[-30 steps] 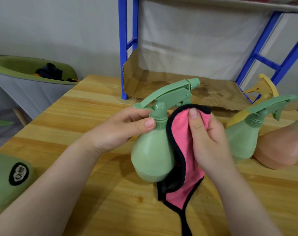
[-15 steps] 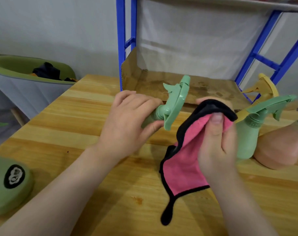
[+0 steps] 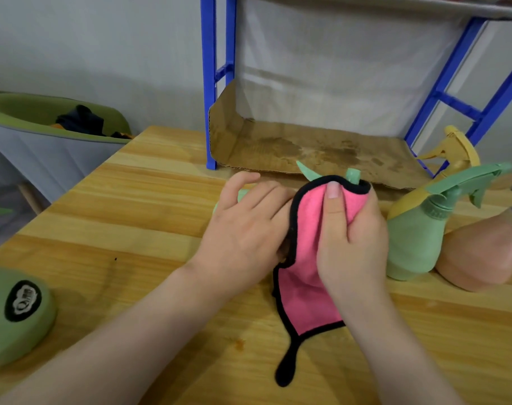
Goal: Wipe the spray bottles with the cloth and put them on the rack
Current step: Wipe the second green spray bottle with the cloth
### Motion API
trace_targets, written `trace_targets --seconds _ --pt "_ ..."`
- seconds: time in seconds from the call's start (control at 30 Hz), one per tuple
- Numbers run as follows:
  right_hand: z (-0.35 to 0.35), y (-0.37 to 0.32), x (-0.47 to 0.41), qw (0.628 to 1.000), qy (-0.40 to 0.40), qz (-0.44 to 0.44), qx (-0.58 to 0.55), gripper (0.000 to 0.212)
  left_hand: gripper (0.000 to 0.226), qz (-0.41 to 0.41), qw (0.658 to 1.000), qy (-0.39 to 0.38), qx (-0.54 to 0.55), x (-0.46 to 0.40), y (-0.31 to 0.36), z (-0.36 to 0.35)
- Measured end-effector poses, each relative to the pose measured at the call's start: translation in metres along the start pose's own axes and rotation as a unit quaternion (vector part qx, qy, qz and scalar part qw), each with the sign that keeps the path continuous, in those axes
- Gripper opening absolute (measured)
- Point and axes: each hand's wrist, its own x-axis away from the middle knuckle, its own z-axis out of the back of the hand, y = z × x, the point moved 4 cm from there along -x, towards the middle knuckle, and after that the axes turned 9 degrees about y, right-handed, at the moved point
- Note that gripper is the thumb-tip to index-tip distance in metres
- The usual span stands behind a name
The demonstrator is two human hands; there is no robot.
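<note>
The right hand [image 3: 351, 241] grips a pink cloth [image 3: 307, 293] with black edging, thumb pressed on top, and wraps it over the trigger head of a green spray bottle [image 3: 352, 175]; only the nozzle tip and a trigger end stick out above the cloth. The left hand [image 3: 246, 229] lies over that bottle's body, fingers curled down round it, a sliver of green showing under them. The cloth's lower corner hangs onto the wooden table [image 3: 132, 229], its black loop trailing toward the near edge.

Just beside the right hand, toward the table's right edge, stand 3 more bottles (all touching or overlapping): a second green bottle [image 3: 415, 238] upright, a yellow bottle [image 3: 456, 147] behind it, a pink bottle [image 3: 482, 252] at the far right. At the far edge a blue rack [image 3: 211, 83] rises, with cardboard [image 3: 307, 147] lying on its lowest shelf. A green round object [image 3: 15, 317] with a black label sits at the left edge
</note>
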Motion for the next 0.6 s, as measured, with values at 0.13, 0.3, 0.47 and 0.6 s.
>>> trace_targets --seconds 0.13,0.3,0.47,0.6 --pt "0.004 -0.001 0.000 0.999 -0.007 0.054 0.006 0.020 0.038 0.008 0.994 -0.100 0.038 -0.002 0.002 -0.002" --pt "0.008 -0.005 -0.001 0.996 0.009 0.076 -0.047 0.034 0.030 0.005 0.990 -0.116 0.084 -0.003 -0.004 0.002" --pt "0.002 -0.003 0.001 0.992 -0.063 0.100 0.052 0.027 0.032 0.031 0.992 -0.096 0.070 0.000 -0.008 -0.001" --pt "-0.004 -0.001 0.005 0.988 -0.096 0.093 0.083 0.032 0.038 0.048 0.993 -0.074 0.078 -0.002 -0.014 0.002"
